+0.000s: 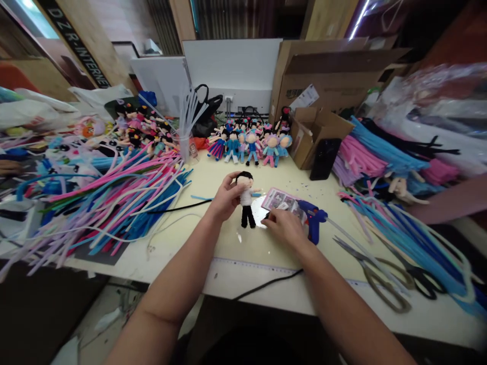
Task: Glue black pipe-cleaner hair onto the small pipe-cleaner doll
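Upright above the middle of the table, a small pipe-cleaner doll (247,200) has black hair, a white top and black legs. My left hand (228,195) is closed around its head and upper side. To the right of the doll's legs, my right hand (283,225) is low over the table with its fingers pinched together. A small dark bit shows at those fingertips, too small to name. Just beyond the right hand lies a card packet (281,199) with pictures on it. A blue glue gun (314,220) rests beside that hand, partly hidden by it.
Loose pipe cleaners (125,197) are heaped at left, more bundles (380,152) at right. Scissors (375,271) lie at the front right. Finished dolls (251,144) stand at the back, near a cardboard box (304,137) and a black phone (325,159). A black pipe cleaner (266,285) crosses the front edge.
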Action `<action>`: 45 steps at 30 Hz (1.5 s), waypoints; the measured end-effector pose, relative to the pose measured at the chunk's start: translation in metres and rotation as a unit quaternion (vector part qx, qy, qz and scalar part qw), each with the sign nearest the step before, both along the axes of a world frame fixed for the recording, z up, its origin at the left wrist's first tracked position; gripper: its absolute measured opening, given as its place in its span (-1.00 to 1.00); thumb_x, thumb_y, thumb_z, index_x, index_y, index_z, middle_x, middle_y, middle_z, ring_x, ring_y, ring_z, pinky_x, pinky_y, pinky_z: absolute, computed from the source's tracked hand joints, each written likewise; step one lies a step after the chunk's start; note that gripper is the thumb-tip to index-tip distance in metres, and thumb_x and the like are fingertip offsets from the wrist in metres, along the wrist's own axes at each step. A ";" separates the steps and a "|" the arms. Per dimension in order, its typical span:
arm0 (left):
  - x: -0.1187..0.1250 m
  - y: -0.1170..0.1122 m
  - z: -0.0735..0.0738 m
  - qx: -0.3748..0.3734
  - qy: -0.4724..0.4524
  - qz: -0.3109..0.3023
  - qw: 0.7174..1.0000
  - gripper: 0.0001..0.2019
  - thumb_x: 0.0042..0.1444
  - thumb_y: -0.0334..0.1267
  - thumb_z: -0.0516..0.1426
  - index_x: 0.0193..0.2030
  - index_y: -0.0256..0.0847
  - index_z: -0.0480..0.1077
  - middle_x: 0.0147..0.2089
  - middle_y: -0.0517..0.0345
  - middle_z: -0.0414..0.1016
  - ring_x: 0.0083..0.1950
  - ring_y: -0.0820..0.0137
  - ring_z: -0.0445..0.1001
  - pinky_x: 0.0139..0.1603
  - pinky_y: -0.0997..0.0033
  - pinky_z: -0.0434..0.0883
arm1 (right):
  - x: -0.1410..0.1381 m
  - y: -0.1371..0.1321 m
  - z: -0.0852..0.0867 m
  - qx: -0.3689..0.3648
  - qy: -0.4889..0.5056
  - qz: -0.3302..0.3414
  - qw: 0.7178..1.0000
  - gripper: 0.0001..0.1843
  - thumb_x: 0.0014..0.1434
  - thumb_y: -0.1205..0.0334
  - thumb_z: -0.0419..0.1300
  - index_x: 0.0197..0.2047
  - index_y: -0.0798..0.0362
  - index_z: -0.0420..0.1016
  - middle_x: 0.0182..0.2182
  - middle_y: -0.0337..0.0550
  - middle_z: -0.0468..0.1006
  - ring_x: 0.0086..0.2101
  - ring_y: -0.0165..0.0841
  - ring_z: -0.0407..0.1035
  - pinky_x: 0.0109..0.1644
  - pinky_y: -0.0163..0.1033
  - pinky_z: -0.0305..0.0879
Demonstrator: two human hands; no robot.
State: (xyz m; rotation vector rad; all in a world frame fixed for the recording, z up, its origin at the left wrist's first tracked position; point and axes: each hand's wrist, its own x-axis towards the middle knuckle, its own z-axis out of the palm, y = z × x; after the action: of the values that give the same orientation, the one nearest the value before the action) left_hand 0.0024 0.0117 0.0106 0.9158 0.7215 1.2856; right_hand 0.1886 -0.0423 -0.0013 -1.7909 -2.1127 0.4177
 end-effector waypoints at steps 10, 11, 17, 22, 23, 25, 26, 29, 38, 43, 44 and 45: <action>0.000 -0.006 0.009 0.008 -0.037 -0.069 0.997 -0.43 -0.24 -0.33 0.39 -0.02 -0.14 0.37 -0.13 0.16 0.53 -0.16 0.39 0.51 -0.20 0.42 0.42 | 0.080 -0.070 0.000 0.000 0.054 -0.092 0.994 -0.60 0.17 -0.08 0.09 -0.59 -0.03 0.31 -0.65 -0.26 0.40 -0.55 -0.32 0.29 -0.46 -0.25 0.08; 0.001 -0.007 0.008 0.006 -0.039 -0.075 0.996 -0.43 -0.24 -0.33 0.39 -0.02 -0.15 0.37 -0.14 0.15 0.54 -0.16 0.38 0.51 -0.21 0.43 0.42 | 0.090 -0.070 -0.005 0.008 0.054 -0.135 0.989 -0.60 0.14 -0.11 0.10 -0.59 -0.04 0.29 -0.67 -0.27 0.38 -0.57 -0.31 0.28 -0.48 -0.25 0.07; 0.005 -0.011 0.003 -0.021 -0.023 -0.098 0.995 -0.53 -0.21 -0.29 0.39 -0.11 -0.22 0.39 -0.15 0.09 0.56 -0.25 0.39 0.53 -0.28 0.43 0.45 | 0.098 -0.033 -0.010 0.019 0.146 -0.225 0.963 -0.55 -0.02 -0.17 0.21 -0.21 0.02 0.47 -0.44 -0.18 0.57 -0.40 -0.22 0.45 -0.37 -0.22 0.25; 0.006 -0.013 0.004 -0.027 -0.008 -0.104 0.994 -0.42 -0.21 -0.23 0.40 -0.02 -0.13 0.31 -0.14 0.15 0.54 -0.34 0.40 0.54 -0.37 0.46 0.43 | 0.093 -0.022 -0.002 -0.035 0.179 -0.203 0.962 -0.62 0.01 -0.13 0.19 -0.42 0.01 0.60 -0.51 -0.09 0.59 -0.36 -0.09 0.48 -0.34 -0.13 0.30; 0.006 -0.013 0.004 -0.030 -0.005 -0.104 0.994 -0.40 -0.21 -0.21 0.40 0.00 -0.11 0.29 -0.13 0.15 0.53 -0.34 0.39 0.55 -0.37 0.45 0.43 | 0.096 -0.024 -0.002 -0.030 0.193 -0.208 0.958 -0.63 0.01 -0.13 0.20 -0.39 0.00 0.62 -0.48 -0.08 0.61 -0.33 -0.08 0.48 -0.32 -0.12 0.32; 0.006 -0.013 0.004 -0.036 0.001 -0.107 0.994 -0.37 -0.21 -0.17 0.40 0.02 -0.09 0.27 -0.09 0.14 0.53 -0.35 0.38 0.57 -0.35 0.43 0.42 | 0.103 -0.027 -0.004 -0.031 0.246 -0.220 0.943 -0.61 0.01 -0.14 0.22 -0.29 -0.01 0.62 -0.39 -0.07 0.63 -0.28 -0.08 0.49 -0.28 -0.10 0.36; 0.007 -0.013 0.004 -0.039 0.006 -0.110 0.993 -0.36 -0.21 -0.15 0.40 0.03 -0.08 0.26 -0.08 0.13 0.53 -0.34 0.37 0.57 -0.34 0.43 0.42 | 0.105 -0.027 -0.003 -0.040 0.284 -0.223 0.932 -0.58 0.01 -0.14 0.23 -0.25 0.01 0.61 -0.38 -0.07 0.62 -0.29 -0.09 0.49 -0.27 -0.09 0.38; 0.008 -0.012 0.003 -0.047 0.018 -0.113 0.992 -0.35 -0.18 -0.14 0.39 0.06 -0.04 0.25 -0.05 0.11 0.52 -0.30 0.34 0.58 -0.32 0.43 0.39 | 0.103 -0.019 0.006 -0.062 0.411 -0.200 0.887 -0.58 0.01 -0.12 0.25 -0.26 0.08 0.57 -0.45 -0.11 0.57 -0.42 -0.22 0.45 -0.35 -0.15 0.39; 0.007 -0.008 -0.004 -0.029 0.081 -0.082 0.993 -0.34 -0.08 -0.12 0.32 0.15 -0.13 0.18 -0.15 0.11 0.51 -0.27 0.38 0.53 -0.24 0.42 0.33 | 0.054 0.006 0.034 -0.102 0.607 -0.057 0.786 -0.53 -0.08 -0.19 0.31 -0.32 0.08 0.53 -0.59 -0.25 0.40 -0.59 -0.48 0.20 -0.64 -0.41 0.07; 0.013 -0.009 -0.005 0.011 0.166 -0.056 0.984 -0.41 -0.07 -0.20 0.28 0.12 -0.19 0.24 -0.29 0.19 0.47 -0.30 0.43 0.43 -0.24 0.41 0.28 | 0.056 -0.004 0.017 -0.091 0.547 -0.017 0.832 -0.58 0.08 -0.17 0.21 -0.29 0.04 0.53 -0.59 -0.27 0.34 -0.55 -0.47 0.19 -0.57 -0.39 0.12; 0.014 -0.010 -0.004 0.015 0.171 -0.059 0.983 -0.41 -0.07 -0.21 0.28 0.12 -0.19 0.23 -0.28 0.18 0.47 -0.30 0.42 0.42 -0.24 0.41 0.28 | 0.056 -0.007 0.017 -0.093 0.527 -0.018 0.844 -0.58 0.09 -0.17 0.19 -0.30 0.04 0.53 -0.59 -0.28 0.32 -0.55 -0.47 0.19 -0.57 -0.38 0.13; 0.015 -0.011 -0.003 0.018 0.174 -0.061 0.983 -0.41 -0.07 -0.22 0.27 0.13 -0.19 0.23 -0.26 0.16 0.48 -0.29 0.42 0.42 -0.24 0.41 0.27 | 0.055 -0.009 0.018 -0.096 0.506 -0.024 0.857 -0.57 0.10 -0.18 0.18 -0.30 0.04 0.54 -0.59 -0.29 0.30 -0.56 -0.47 0.18 -0.57 -0.38 0.13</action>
State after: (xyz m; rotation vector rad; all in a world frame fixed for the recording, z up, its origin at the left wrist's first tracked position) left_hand 0.0173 0.0007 0.0073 1.2125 0.8998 1.0448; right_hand 0.2434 -0.0514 0.0164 -1.2273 -1.2808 1.2580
